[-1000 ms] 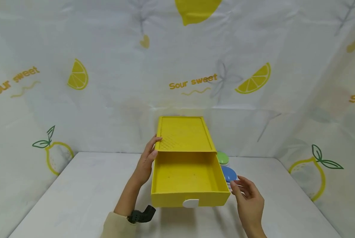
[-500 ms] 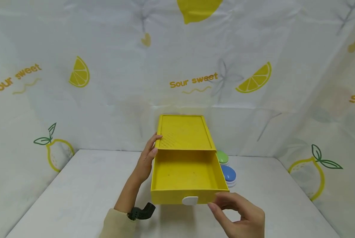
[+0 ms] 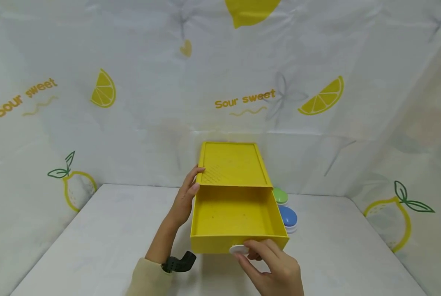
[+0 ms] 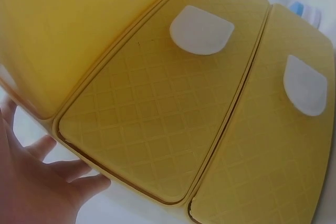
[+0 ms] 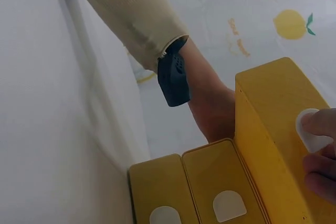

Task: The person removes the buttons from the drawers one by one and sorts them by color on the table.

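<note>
Head view: my right hand [image 3: 275, 265] has its fingers pinched on the white tab [image 3: 237, 249] of the top drawer [image 3: 209, 245], which juts well out of the yellow cabinet [image 3: 235, 164] on the bench [image 3: 94, 255]. My left hand [image 3: 181, 205] lies along the cabinet's left side, fingers spread, gripping nothing. As I judge it, force through the tab should run straight in line with the cabinet so the drawer doesn't skew, while my left palm steadies the body against sliding. The blue-topped tub [image 3: 288, 216] sits just beside the right wall; I'd keep my knuckles clear of it.
</note>
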Tool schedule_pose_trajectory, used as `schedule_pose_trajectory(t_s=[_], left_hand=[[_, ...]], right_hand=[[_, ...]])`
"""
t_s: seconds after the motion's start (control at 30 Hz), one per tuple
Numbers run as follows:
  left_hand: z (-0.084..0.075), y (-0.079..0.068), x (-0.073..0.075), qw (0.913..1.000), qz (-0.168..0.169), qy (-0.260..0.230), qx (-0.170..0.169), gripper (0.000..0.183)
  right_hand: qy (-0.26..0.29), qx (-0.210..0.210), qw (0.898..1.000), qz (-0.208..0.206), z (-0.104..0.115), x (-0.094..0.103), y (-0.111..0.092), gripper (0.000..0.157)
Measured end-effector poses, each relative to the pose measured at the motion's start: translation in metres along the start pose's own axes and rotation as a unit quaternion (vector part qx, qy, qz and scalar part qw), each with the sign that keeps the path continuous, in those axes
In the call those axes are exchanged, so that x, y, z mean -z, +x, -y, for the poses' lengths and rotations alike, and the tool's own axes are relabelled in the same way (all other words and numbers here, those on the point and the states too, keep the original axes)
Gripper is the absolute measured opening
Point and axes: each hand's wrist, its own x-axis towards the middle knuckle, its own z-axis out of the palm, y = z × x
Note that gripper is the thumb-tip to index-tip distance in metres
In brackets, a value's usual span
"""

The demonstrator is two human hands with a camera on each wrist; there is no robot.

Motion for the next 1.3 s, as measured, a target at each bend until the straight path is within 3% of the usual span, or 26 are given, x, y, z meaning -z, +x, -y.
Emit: schedule_pose_trajectory(t_s=[0.17,0.37,0.53,0.67,0.87,1.1,1.3], left_hand=[[-0.001,0.001,0.000,1.0000,0.003,-0.002,0.001,0.044],[-0.001,0.000,0.002,1.0000,0.002,-0.001,0.000,0.044],[0.000,-0.001,0.004,0.9999,0.008,-0.004,0.004,0.045],[-0.001,-0.001,0.005,0.9998,0.016,-0.008,0.009,0.046],[-0.003,0.000,0.006,0.9996,0.022,-0.011,0.012,0.045],[-0.004,0.001,0.008,0.9989,0.030,-0.023,0.027,0.046],[0.001,0.001,0.012,0.9975,0.033,-0.045,0.044,0.045]], right_hand=[[-0.038,0.003,0.999,-0.027,0.002,-0.004,0.003,0.040],[-0.021,-0.022,0.999,-0.011,0.001,-0.008,0.004,0.035],[-0.007,-0.009,1.000,-0.015,-0.006,-0.014,0.010,0.032],[0.003,-0.016,1.000,-0.013,-0.012,-0.020,0.013,0.021],[0.002,-0.047,0.999,-0.006,-0.021,-0.028,0.020,0.033],[0.019,-0.027,0.999,-0.022,-0.033,-0.036,0.034,0.031],[0.032,-0.027,0.999,-0.009,-0.041,-0.041,0.043,0.029]])
